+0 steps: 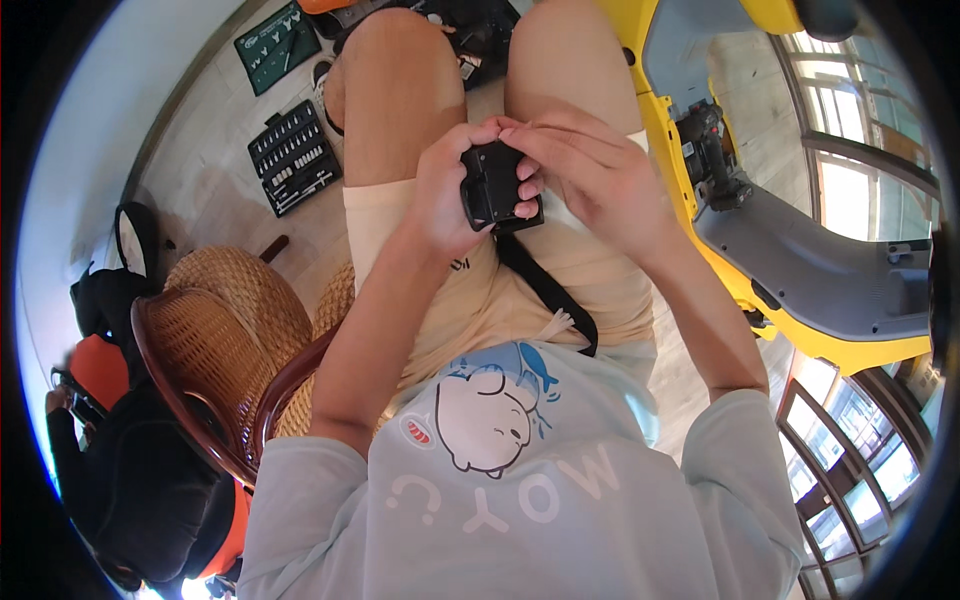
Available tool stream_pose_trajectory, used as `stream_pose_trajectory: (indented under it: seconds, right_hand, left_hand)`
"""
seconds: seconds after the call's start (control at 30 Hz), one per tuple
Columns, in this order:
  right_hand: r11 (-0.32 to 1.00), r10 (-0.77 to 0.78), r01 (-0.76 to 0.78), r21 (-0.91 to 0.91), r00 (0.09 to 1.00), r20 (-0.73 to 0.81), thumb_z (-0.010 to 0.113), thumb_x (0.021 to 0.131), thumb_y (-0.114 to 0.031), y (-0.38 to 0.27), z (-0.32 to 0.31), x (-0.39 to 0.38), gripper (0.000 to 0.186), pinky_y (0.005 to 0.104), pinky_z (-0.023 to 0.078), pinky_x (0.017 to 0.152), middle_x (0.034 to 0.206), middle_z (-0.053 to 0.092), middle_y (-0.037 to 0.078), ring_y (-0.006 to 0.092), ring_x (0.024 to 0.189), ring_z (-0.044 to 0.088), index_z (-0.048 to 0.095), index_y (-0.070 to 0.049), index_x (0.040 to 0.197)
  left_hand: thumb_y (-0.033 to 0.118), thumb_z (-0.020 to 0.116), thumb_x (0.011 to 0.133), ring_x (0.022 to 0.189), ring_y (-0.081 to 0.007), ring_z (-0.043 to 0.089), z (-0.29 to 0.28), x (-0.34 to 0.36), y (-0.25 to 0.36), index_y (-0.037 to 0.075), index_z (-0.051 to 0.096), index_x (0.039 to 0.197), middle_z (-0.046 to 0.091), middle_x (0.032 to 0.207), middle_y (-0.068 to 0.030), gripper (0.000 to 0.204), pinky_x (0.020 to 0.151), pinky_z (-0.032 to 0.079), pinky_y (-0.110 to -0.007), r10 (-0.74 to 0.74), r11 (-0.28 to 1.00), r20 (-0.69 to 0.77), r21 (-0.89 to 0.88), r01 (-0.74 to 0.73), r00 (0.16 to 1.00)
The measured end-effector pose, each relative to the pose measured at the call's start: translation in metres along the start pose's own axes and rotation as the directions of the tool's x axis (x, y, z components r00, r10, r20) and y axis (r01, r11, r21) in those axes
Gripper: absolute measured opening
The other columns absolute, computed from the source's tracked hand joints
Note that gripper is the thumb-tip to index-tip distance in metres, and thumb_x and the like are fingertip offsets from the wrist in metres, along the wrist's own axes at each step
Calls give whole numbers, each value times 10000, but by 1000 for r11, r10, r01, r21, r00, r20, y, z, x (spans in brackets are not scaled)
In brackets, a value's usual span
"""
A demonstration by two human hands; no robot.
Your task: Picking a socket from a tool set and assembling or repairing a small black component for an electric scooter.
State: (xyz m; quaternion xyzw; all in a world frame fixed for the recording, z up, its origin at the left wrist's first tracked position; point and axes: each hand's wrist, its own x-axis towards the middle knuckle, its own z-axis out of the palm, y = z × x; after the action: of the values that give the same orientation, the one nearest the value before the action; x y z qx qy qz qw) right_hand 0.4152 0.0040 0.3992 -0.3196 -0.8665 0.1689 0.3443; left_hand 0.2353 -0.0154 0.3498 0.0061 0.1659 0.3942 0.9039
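Left hand [446,185] clasps around the black case [492,182]. Right hand [592,165] meets its far edge, pinch unclear.

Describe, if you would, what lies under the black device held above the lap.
From under the black device, a black strap runs across the cream shorts. The device's underside is hidden, so whether the strap joins it cannot be told.

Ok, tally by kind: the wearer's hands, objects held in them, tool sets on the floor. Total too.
Hands: 2 (left hand, right hand)
Held objects: 1 (black object)
Tool sets: 2 (green set, black set)
Total: 5
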Motion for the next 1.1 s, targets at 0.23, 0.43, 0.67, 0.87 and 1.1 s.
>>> stream_pose_trajectory:
  seconds: [0.23,0.43,0.67,0.87,1.1]
  right_hand:
    - [622,689,-424,658,696,-203,538,959,14,0,-5,22,205,268,486,800,906,597,27,159,883,588,618,-29,1142]
    - [300,445,-523,798,817,368,615,1003,-303,3,19,61,335,220,409,754,911,512,-6,63,848,456,573,5,1128]
    - [378,327,-564,734,823,464,687,945,-422,24,25,114,433,206,383,609,813,564,-31,35,707,460,618,-19,1085]
    - [773,475,-358,524,874,-103,827,789,-192,42,12,144,217,213,313,482,598,481,-52,24,541,383,664,-50,806]
    - [886,426,-309,346,838,-342,836,745,-180,63,30,138,307,260,326,457,566,439,13,92,492,397,553,-64,717]
  left_hand:
    - [259,473,940,946,-334,590,30,-13,19,50,538,1076,580,971,-143,257,735,511,-438,277,960,-123,1,-279,953]
    - [229,448,930,986,-288,631,44,-11,50,38,522,1080,616,1001,-153,254,839,547,-422,571,818,-69,139,-559,818]
    - [196,392,928,1085,-237,559,82,3,96,-30,590,1051,602,1042,-142,325,1054,401,-364,811,333,172,649,-684,559]
    - [33,688,882,780,-187,609,81,21,146,15,666,993,645,904,-93,115,749,495,-298,786,-527,589,797,-296,186]
    - [35,710,902,798,-110,621,81,55,137,-23,643,990,663,909,-54,124,734,504,-255,783,-405,493,867,-291,379]
